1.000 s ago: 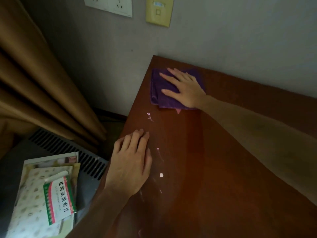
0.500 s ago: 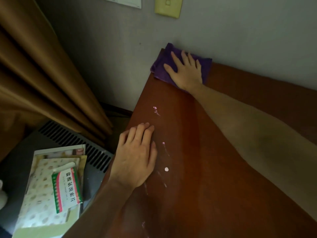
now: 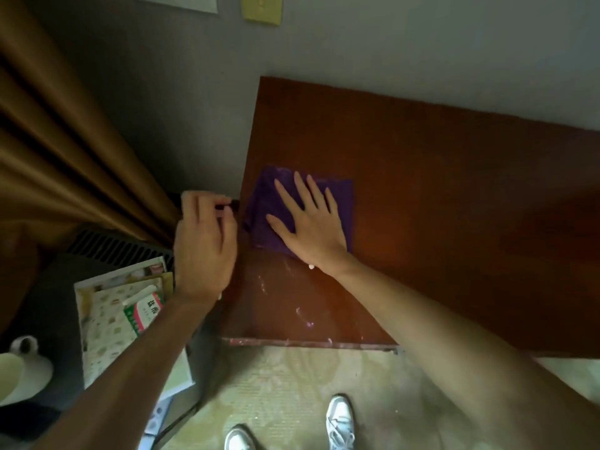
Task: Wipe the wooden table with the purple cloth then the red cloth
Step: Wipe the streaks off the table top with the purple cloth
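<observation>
The purple cloth lies flat near the left edge of the reddish-brown wooden table. My right hand presses on it with straight, spread fingers. My left hand hovers just off the table's left edge beside the cloth; its fingers are loosely curled and nothing shows in them. White smears and specks mark the wood between the cloth and the table's near edge. No red cloth is in view.
A brown curtain hangs at the left. Below it a dark vented unit carries booklets and a medicine box. A white jug stands at the far left. My shoes are on the floor below.
My right hand has dragged the purple cloth from the far corner back toward me along the left edge. My left hand has lifted off the tabletop to the table's left side. The view has tilted downward.
</observation>
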